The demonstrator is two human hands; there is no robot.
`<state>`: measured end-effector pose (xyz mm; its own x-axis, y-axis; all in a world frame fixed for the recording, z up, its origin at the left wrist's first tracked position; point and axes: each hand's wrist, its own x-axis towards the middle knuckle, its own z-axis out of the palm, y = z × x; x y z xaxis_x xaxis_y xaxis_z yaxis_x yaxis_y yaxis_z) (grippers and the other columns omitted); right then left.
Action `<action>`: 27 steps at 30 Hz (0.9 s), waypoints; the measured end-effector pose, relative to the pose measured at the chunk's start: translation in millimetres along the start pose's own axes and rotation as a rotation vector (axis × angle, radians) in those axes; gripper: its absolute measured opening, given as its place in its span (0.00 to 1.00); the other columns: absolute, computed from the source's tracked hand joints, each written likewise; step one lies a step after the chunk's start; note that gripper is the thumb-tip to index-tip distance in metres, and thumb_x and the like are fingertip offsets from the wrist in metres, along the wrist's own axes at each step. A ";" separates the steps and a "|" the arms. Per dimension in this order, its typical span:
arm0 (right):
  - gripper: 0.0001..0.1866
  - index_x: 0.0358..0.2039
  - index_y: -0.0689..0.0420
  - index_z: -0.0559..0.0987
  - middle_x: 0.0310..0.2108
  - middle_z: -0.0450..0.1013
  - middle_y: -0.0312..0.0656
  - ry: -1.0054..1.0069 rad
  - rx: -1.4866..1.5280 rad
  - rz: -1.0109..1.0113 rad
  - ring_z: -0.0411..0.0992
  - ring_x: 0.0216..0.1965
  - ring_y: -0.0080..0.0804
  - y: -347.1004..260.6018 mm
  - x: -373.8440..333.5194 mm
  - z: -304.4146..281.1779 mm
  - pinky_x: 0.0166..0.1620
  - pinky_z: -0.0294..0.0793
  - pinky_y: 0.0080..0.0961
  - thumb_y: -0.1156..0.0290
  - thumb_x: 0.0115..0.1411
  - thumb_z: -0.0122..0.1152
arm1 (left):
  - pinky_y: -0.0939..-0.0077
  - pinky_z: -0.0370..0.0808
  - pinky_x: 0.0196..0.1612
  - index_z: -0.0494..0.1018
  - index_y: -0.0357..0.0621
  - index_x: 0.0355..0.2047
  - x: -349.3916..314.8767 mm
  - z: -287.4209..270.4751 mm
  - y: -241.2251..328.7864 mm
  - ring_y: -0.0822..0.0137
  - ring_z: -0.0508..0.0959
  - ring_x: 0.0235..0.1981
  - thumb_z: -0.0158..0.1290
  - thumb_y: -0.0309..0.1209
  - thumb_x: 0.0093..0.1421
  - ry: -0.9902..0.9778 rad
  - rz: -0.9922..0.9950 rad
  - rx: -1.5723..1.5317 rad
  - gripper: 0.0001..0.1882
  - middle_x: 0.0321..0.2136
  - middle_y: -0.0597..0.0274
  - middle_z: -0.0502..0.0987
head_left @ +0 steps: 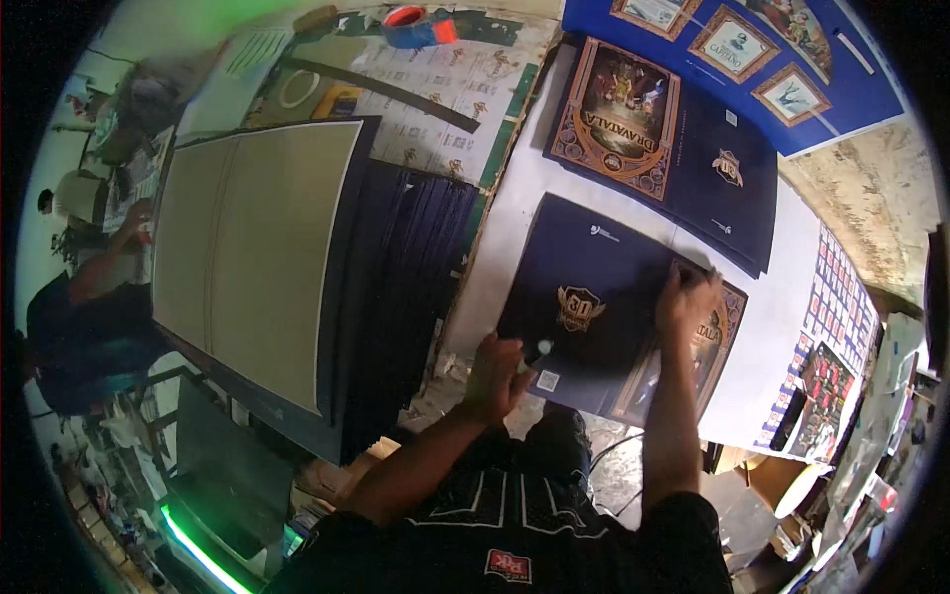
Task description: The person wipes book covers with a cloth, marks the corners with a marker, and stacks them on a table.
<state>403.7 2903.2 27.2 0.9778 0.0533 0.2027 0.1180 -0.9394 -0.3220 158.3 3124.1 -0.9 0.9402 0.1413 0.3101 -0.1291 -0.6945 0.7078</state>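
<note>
Flat dark-blue printed cover [618, 259] that bore a gold-winged crest [579, 309] and brown-bordered picture panel [712, 346], left hand [499, 376] half-curled at its edge, right hand [687, 303] over it, whether either pinched unclear

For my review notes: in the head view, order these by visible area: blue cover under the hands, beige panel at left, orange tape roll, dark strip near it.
1. Beige panel, perhaps enlarged by nearness to the camera
2. Blue cover, partly hidden
3. Orange tape roll and dark strip: too alike to rank
</note>
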 end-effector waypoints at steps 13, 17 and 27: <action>0.33 0.60 0.61 0.66 0.63 0.61 0.53 0.066 -0.164 -0.039 0.56 0.65 0.52 -13.1 -28.6 37.5 0.64 0.53 0.53 0.53 0.60 0.55 | 0.57 0.72 0.41 0.62 0.30 0.55 -14.7 13.4 -30.9 0.50 0.73 0.36 0.42 0.30 0.67 0.086 -0.227 -0.397 0.20 0.38 0.46 0.70; 0.33 0.63 0.56 0.63 0.66 0.58 0.48 -0.093 -0.306 -0.521 0.54 0.67 0.45 -148.6 -36.0 92.7 0.65 0.50 0.55 0.52 0.63 0.51 | 0.57 0.72 0.41 0.63 0.31 0.53 -21.1 20.2 -27.3 0.49 0.73 0.36 0.43 0.29 0.66 0.084 -0.154 -0.334 0.18 0.38 0.44 0.72; 0.33 0.66 0.55 0.61 0.67 0.56 0.50 -0.273 -0.026 -0.060 0.51 0.69 0.44 -88.2 8.7 38.1 0.67 0.46 0.53 0.52 0.64 0.48 | 0.54 0.70 0.45 0.66 0.28 0.47 -22.9 35.9 -35.6 0.47 0.74 0.40 0.43 0.33 0.68 0.200 -0.134 -0.315 0.17 0.39 0.43 0.73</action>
<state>408.4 2999.4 22.1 0.9801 0.1948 -0.0372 0.1758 -0.9400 -0.2923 152.7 3120.3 -56.0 0.8794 0.3721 0.2971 -0.1287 -0.4150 0.9007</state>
